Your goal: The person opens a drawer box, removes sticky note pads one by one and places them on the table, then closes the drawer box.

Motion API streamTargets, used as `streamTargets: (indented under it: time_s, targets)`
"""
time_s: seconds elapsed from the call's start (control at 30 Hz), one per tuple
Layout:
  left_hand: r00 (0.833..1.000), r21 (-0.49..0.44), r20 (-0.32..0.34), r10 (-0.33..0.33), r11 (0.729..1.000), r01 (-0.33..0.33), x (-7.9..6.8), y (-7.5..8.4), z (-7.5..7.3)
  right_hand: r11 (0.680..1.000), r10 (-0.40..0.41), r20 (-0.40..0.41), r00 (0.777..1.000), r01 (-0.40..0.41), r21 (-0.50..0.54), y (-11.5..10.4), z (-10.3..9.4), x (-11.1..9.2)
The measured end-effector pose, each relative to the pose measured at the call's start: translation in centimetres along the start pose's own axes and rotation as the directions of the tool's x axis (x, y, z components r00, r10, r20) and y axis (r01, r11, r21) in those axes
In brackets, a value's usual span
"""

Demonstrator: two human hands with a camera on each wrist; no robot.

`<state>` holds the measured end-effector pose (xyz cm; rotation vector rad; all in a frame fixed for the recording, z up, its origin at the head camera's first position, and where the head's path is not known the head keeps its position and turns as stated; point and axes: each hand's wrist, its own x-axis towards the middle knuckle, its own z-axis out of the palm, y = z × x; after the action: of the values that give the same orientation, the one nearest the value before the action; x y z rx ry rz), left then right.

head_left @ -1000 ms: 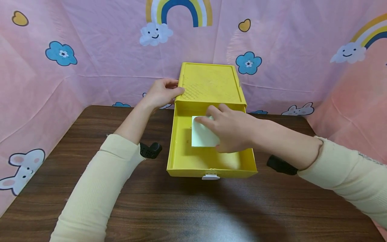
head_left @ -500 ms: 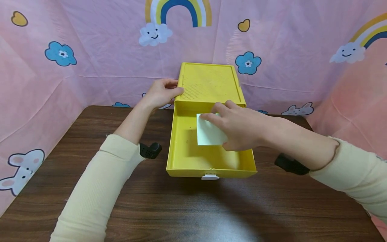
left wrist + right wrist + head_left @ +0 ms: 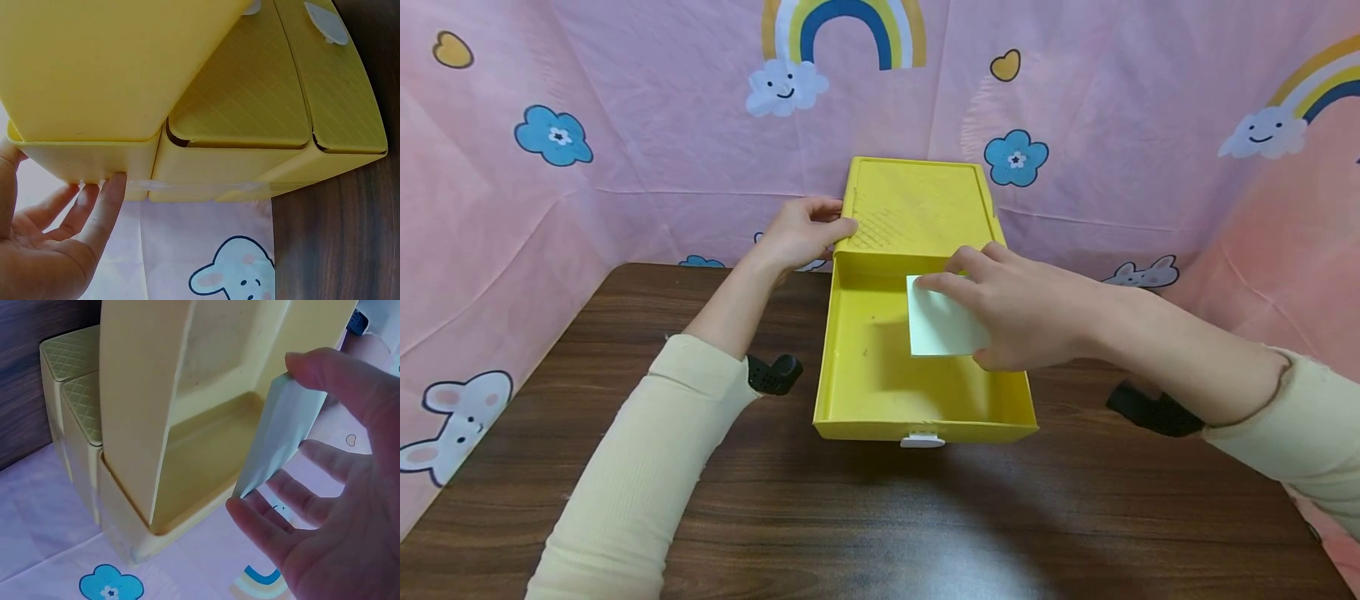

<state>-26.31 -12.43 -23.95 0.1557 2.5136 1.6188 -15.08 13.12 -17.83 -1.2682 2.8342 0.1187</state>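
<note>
A yellow drawer unit [image 3: 921, 200] stands at the back of the table, its top drawer [image 3: 868, 392] pulled out toward me. My left hand [image 3: 801, 233] holds the unit's left edge. Its thumb lies on the top and its fingers touch the side, as the left wrist view shows [image 3: 69, 240]. Over the drawer, my right hand [image 3: 1026, 312] pinches a pale green square pad of paper [image 3: 943, 321] by its edges. In the right wrist view the pad [image 3: 275, 437] is between thumb and fingertips, clear of the drawer floor.
Below the pulled-out drawer, two shut drawers [image 3: 240, 87] with quilted fronts show in the left wrist view. A white handle [image 3: 922, 440] sits on the top drawer's front. Dark wooden table [image 3: 760, 517] lies around, with a pink printed cloth [image 3: 685, 108] behind.
My right hand has moved right and slightly away from me with the pad, which now hangs over the drawer's right half. The left hand and the drawer unit stay where they were.
</note>
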Motion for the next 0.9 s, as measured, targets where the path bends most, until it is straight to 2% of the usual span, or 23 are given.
streamTargets:
  time_s: [0.27, 0.67, 0.9]
  targets:
    - [1.000, -0.002, 0.001, -0.009, 1.000, 0.009, -0.1, 0.2, 0.1, 1.000, -0.014, -0.018, 1.000, 0.014, -0.006, 0.9, 0.1, -0.8]
    - [1.000, -0.001, -0.005, -0.013, 1.000, 0.013, -0.2, 0.3, 0.1, 0.999, 0.020, -0.085, 0.996, -0.017, 0.038, 2.5, -0.4, -2.3]
    - [1.000, 0.001, -0.007, -0.011, 1.000, 0.011, -0.1, 0.3, 0.1, 0.998, 0.051, -0.083, 0.995, -0.048, 0.040, 3.2, 0.0, -3.0]
